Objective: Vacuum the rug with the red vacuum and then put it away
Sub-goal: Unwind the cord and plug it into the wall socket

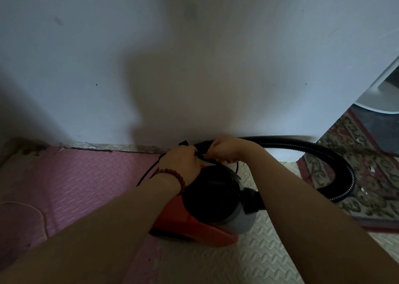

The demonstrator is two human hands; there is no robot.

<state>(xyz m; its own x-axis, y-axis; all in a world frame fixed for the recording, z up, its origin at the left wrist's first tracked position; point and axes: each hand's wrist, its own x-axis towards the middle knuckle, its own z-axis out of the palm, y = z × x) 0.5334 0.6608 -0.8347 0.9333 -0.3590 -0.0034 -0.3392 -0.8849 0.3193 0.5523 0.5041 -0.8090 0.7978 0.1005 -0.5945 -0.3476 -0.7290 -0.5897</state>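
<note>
Pinching black cord (151,169) between left grip (181,165) and right grip (226,149), both curled tight on it, just above red vacuum (194,226); hose (323,152) looping right of right grip onto rug (362,175).

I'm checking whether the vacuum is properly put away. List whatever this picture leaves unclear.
Head view:
- The cord: left hand and right hand grip it, hiding how it is wound.
- The hose: far end behind the right hand.
- The red vacuum: top dark, partly under both forearms.
- The rug: cut off by the right edge and the wall.
</note>
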